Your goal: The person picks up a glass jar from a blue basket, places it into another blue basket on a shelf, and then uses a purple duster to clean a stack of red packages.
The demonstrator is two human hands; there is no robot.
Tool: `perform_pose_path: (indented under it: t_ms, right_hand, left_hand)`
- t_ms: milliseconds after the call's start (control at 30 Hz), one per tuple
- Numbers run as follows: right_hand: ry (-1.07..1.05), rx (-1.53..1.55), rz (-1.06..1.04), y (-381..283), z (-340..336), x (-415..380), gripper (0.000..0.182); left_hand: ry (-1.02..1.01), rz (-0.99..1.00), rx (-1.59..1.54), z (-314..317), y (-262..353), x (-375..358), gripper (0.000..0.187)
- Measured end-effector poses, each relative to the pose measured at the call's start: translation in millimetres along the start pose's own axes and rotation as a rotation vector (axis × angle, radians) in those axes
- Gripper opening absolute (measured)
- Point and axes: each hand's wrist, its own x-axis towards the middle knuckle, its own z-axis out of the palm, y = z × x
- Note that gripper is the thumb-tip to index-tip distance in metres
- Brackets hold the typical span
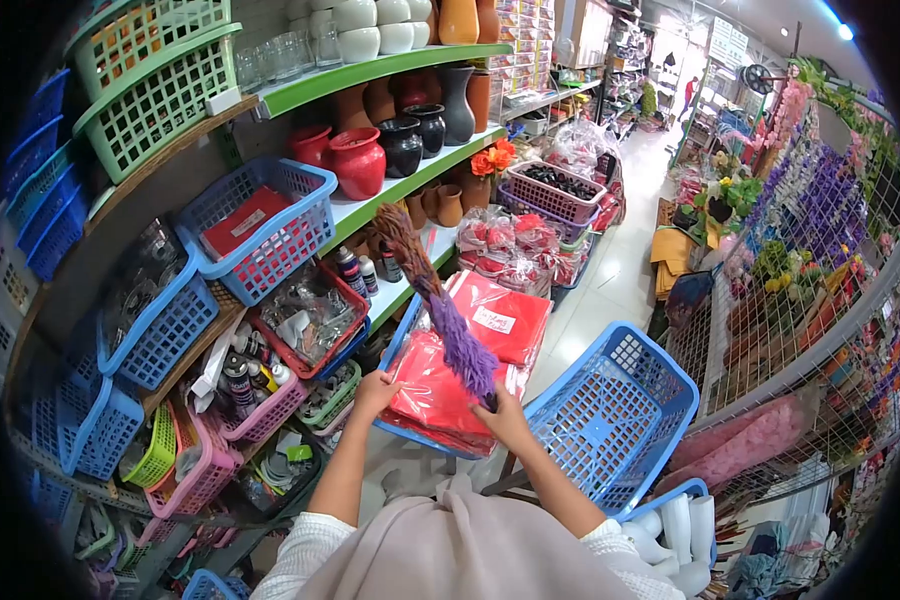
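Note:
My right hand (510, 420) is closed round the handle end of a feather duster (462, 340). The duster is purple near the hand and brown toward its far tip, which leans up and left toward the shelf. Below it, red plastic-wrapped packets (425, 385) with a white label on one are stacked in a blue basket (435, 445). At the stack's left edge, my left hand (374, 394) has its fingers closed on the side of a red packet; the fingertips are partly hidden. Right of my right hand stands a blue perforated basket (610, 425).
Shelves on the left carry red and dark vases (357, 162), a blue basket (260, 230) with a red packet, and several coloured baskets. A wire rack (770, 370) with artificial flowers stands right. White vases (678, 525) sit lower right. A tiled aisle (610, 250) runs ahead.

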Motion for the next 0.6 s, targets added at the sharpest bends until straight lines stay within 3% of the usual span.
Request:
perform_pose_path:
  t_ms: [67, 100, 133, 200, 267, 333, 367, 400, 467, 533, 600]
  right_hand:
    - [-0.076, -0.073, 0.097, -9, 18, -4, 0.045]
    - [-0.076, -0.114, -0.096, -11, 29, -5, 0.049]
    - [-0.073, -0.155, -0.291, -13, 41, -6, 0.054]
    - [-0.066, -0.152, -0.276, -18, 56, -9, 0.060]
    - [-0.032, -0.129, -0.296, -28, 60, -7, 0.058]
    - [0.019, -0.170, -0.209, -28, 52, -3, 0.048]
    - [0.041, -0.195, -0.152, -27, 44, 7, 0.040]
    - [0.066, -0.220, -0.094, -30, 35, 17, 0.032]
    - [0.202, -0.078, -0.100, -53, 15, 27, 0.020]
    - [0.303, 0.031, -0.084, -65, 3, 38, 0.018]
    - [0.379, 0.285, 0.039, -90, -15, 40, 0.027]
  left_hand:
    - [-0.305, -0.220, -0.318, -12, 7, 1, 0.031]
    - [-0.443, -0.362, -0.523, -25, 22, -6, 0.024]
    - [-0.439, -0.363, -0.523, -27, 27, -12, 0.024]
    - [-0.503, -0.362, -0.933, -29, 38, -17, 0.020]
    - [-0.520, -0.333, -0.976, -27, 48, -21, 0.023]
    - [-0.529, -0.223, -1.291, -44, 74, -43, 0.025]
    - [-0.625, -0.180, -1.430, -33, 51, -34, 0.026]
    - [-0.626, -0.174, -1.430, -35, 51, -38, 0.026]
    - [-0.408, -0.177, -1.418, -37, 56, -47, 0.030]
    - [-0.324, -0.151, -1.365, -16, 45, -53, 0.031]
    - [-0.029, -0.279, -1.442, 18, 28, -52, 0.031]
